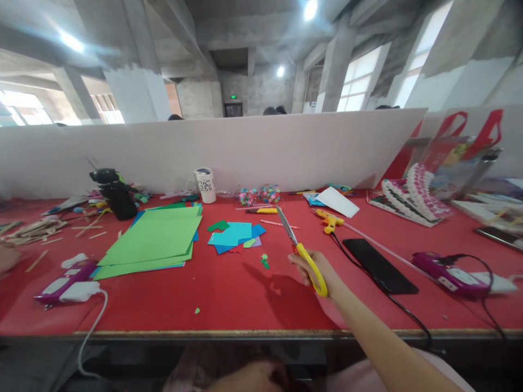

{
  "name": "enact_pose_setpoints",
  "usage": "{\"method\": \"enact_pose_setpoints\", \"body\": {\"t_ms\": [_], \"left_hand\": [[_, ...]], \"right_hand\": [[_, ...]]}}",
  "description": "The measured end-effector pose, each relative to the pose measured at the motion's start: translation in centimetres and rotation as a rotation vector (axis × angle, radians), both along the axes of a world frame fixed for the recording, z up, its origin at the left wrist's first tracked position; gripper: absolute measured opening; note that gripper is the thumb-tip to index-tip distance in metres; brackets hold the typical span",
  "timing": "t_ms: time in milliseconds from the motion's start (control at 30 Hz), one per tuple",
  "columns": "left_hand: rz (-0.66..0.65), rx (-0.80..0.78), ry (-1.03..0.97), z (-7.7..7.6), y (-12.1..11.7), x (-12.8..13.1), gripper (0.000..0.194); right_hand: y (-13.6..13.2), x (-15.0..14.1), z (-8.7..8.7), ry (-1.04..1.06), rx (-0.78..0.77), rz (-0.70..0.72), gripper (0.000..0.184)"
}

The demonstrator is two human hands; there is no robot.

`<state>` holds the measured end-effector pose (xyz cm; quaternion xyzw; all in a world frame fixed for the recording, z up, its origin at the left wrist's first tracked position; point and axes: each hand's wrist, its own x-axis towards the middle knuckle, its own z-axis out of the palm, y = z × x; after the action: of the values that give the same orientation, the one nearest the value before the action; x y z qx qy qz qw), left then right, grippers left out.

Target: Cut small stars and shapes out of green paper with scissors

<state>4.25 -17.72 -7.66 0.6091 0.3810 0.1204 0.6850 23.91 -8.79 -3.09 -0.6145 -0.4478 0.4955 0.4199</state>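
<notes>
Yellow-handled scissors [310,261] are in my right hand [316,267], raised above the red tabletop with the blades pointing up and away. Low at the bottom edge, below the table, is my left hand [253,378]; it is dim and its fingers are hidden. Small green paper cutouts [265,261] lie just left of the scissors. Beyond them is a loose pile of blue and green paper scraps [232,235]. A stack of light green paper sheets [153,237] rests farther left. A yellow craft knife [263,210] lies behind the blades.
A yellow glue gun [329,220] and a black phone-like slab [379,265] lie right of my hand, near a purple power strip [449,275]. A black bottle [116,193] and a white cup [205,185] stand before the white partition [253,149]. Another person's hand [6,258] shows far left.
</notes>
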Motion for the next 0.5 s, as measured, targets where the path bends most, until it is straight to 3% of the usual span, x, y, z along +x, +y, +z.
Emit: {"method": "enact_pose_setpoints", "body": {"t_ms": [100, 167, 300, 400, 500], "left_hand": [[0.095, -0.093, -0.089, 1.9, 0.3, -0.8, 0.030], [0.322, -0.076, -0.345, 4.7, 0.6, -2.0, 0.026], [0.496, 0.055, -0.501, 10.0, 1.0, -3.8, 0.016], [0.598, 0.045, -0.554, 11.5, 1.2, -3.9, 0.015], [0.675, -0.024, -0.611, 11.5, 1.4, -3.4, 0.018]], "right_hand": [[0.1, -0.3, 0.3, 0.003, -0.008, 0.001, 0.027], [0.3, -0.5, 0.3, 0.015, -0.001, 0.010, 0.026], [-0.1, -1.4, 0.5, 0.073, 0.044, 0.084, 0.022], [-1.4, -2.5, 1.2, 0.174, 0.111, 0.219, 0.021], [-3.4, -4.0, 2.7, 0.294, 0.192, 0.383, 0.037]]}}
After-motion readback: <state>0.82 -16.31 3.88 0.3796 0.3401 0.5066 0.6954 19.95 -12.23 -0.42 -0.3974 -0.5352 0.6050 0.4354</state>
